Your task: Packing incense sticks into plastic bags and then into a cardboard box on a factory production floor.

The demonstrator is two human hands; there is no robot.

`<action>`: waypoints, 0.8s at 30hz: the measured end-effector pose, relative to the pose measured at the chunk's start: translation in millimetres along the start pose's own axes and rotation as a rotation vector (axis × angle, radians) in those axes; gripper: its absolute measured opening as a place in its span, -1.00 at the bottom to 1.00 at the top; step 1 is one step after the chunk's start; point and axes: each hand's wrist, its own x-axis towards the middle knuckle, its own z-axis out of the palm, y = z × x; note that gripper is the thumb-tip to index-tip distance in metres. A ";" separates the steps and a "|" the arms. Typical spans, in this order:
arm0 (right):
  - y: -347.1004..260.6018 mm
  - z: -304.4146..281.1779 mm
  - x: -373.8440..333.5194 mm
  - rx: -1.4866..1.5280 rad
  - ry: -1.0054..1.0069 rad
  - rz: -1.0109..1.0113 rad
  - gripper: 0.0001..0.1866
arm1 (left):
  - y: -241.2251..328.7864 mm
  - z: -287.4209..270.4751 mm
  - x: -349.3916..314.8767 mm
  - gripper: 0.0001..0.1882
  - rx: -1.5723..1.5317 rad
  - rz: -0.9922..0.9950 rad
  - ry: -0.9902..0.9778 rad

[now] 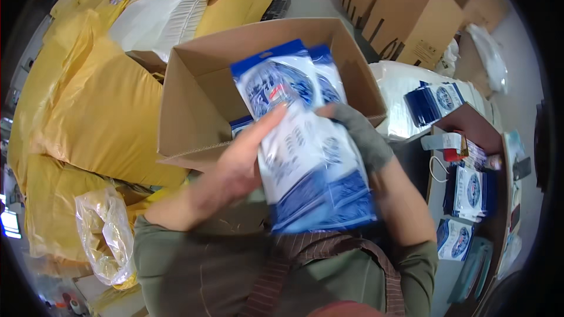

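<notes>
Blue-and-white flat plastic packets (294, 135) are held up in front of my body, at least two of them overlapping. My left hand (247, 151), bare, grips their left edge with the thumb lying across the front. On the right side my right hand (363, 136), in a grey glove, holds the other edge, its fingers partly hidden behind the packets. Just beyond them stands an open cardboard box (191, 91), and the packets' upper ends overlap its opening. Inside the box, a bit of another blue packet (239, 124) shows beside my left wrist.
Large yellow sacks (111, 111) are piled at the left, with a clear plastic bag (106, 238) near me. At the right, a brown-sided tray (476, 126) holds packets and small items. More packets (435, 103) lie on a white sack. Tall cartons (411, 12) stand far right.
</notes>
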 end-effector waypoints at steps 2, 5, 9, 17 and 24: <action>-28.0 -10.0 39.4 -0.743 0.009 -0.270 -0.49 | 28.6 0.9 28.6 -0.64 -0.016 -0.039 -0.152; -67.4 -42.0 63.9 -0.746 0.123 -0.360 -0.25 | 81.0 -20.0 80.5 -0.58 0.210 -0.009 0.030; -24.4 -51.3 4.4 -1.816 -0.242 -0.087 -0.46 | 116.0 -86.4 139.2 -0.59 0.277 -0.054 0.088; 53.4 -77.4 -37.6 -1.900 -0.022 -0.351 -0.69 | 6.0 -238.8 260.9 -0.57 0.336 -0.358 0.296; 33.3 -65.3 -19.3 -1.821 -0.102 -0.420 -0.76 | 44.6 -387.6 275.5 -0.44 0.772 -0.382 0.823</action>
